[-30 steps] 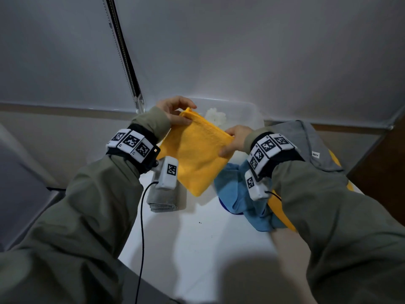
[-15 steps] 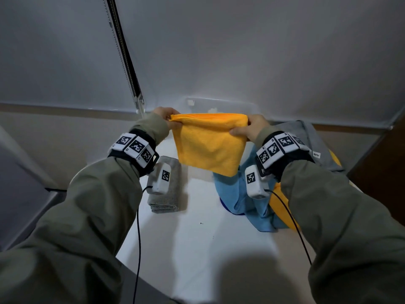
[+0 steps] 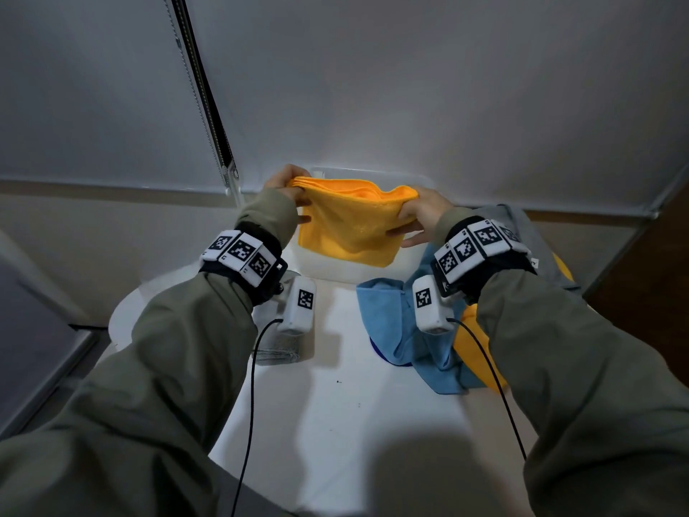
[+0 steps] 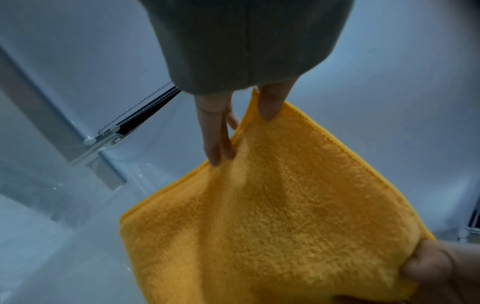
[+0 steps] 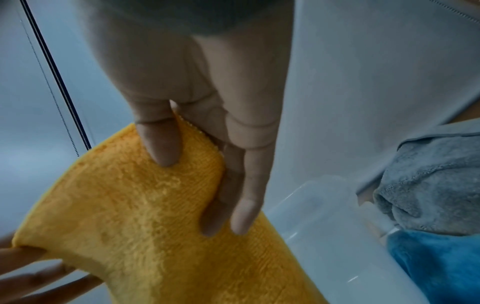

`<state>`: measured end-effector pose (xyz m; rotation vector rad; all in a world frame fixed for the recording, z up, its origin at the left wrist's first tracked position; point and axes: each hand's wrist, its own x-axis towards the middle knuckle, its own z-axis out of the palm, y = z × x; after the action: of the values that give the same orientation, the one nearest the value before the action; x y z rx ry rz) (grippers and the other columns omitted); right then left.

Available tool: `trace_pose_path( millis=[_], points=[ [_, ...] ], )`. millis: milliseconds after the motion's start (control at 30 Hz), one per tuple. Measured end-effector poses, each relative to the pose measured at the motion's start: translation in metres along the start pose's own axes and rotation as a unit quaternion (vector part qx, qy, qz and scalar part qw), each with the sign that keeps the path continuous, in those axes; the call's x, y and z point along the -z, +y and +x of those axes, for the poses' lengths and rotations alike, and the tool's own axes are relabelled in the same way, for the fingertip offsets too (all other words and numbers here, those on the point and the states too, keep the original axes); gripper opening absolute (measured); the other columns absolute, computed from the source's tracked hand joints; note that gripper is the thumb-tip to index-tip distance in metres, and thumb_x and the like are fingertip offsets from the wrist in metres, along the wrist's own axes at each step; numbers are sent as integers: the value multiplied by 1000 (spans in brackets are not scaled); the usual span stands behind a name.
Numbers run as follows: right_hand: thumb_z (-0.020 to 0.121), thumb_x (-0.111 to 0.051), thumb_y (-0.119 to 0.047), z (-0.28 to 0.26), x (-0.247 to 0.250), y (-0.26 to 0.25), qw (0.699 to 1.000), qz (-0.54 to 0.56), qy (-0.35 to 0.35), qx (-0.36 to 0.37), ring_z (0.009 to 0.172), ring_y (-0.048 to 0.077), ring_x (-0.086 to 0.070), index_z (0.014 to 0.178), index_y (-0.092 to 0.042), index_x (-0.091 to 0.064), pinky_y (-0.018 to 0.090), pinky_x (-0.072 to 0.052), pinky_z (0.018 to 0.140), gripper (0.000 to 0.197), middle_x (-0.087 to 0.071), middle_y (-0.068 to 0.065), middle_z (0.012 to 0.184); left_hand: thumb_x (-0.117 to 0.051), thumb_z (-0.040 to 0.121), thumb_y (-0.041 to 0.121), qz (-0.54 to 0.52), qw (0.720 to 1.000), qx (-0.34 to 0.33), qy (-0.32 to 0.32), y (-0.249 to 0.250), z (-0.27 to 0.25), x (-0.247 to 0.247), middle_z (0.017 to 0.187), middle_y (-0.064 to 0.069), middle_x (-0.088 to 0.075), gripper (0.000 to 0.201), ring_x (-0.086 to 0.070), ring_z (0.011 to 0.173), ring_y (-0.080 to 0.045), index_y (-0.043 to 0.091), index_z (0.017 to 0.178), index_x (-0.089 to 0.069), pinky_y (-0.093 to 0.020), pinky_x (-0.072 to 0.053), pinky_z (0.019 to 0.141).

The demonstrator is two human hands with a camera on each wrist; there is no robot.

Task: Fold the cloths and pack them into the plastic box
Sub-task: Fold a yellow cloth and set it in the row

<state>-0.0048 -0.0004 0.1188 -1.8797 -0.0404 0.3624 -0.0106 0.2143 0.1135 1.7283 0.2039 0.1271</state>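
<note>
Folded smaller than a second ago, and carried farther back over the plastic box [image 3: 373,172]: the orange cloth [image 3: 354,222], now hanging in stacked layers. Pinched at its left corner by the left hand [image 3: 285,184], thumb on the near face and fingers [image 4: 215,139] behind. Gripped at its right corner by the right hand [image 3: 421,212] (thumb pressed into the pile, fingers behind). Held taut between both hands, likely to keep the layers aligned for lowering in. On the worktop [image 3: 335,423] below: a folded grey cloth [image 3: 277,350], then a loose blue cloth [image 3: 395,322], unfolded.
</note>
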Motion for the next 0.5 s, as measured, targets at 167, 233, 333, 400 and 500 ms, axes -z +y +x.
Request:
trace_pose_path(
  millis=[167,233,333,400,500],
  points=[
    [83,-58,2,1,7,3,995,-49,66,48,79,20,-58,107,-9,-56,31,-54,69,26,-57,4,89,-45,86,-7,56,997,-50,-2,-2,8,9,74,4,-44,23,-43,72,-10,14,78,-51,-20,-39,69],
    [86,-62,-11,-2,9,4,993,-71,75,54,73,10,-52,118,-7,-55,23,-44,62,33,-55,-6,83,-44,90,-4,29,999,-41,16,-7,8,9,76,-1,-47,21,-45,71,-13,14,83,-52,-26,-41,70],
    [89,-60,-20,-4,9,9,992,-76,90,43,71,5,-48,125,-5,-54,15,-36,58,39,-57,-5,88,-47,93,9,25,1000,-3,20,-14,5,8,103,-12,-52,27,-50,95,-26,0,118,-51,-43,-44,91],
    [88,-62,-22,-5,7,15,991,-94,89,18,90,16,-56,127,-4,-53,18,-41,68,44,-61,8,113,-49,94,13,52,998,44,0,-22,5,8,116,-17,-53,36,-50,107,-32,1,127,-46,-51,-44,97],
    [86,-65,-23,-3,2,30,985,-155,48,-60,87,25,-58,124,-9,-54,27,-46,72,42,-60,8,102,-51,90,3,86,994,61,-40,-39,1,10,88,-10,-55,10,-51,90,-30,6,98,-57,-38,-53,74]
  ],
)
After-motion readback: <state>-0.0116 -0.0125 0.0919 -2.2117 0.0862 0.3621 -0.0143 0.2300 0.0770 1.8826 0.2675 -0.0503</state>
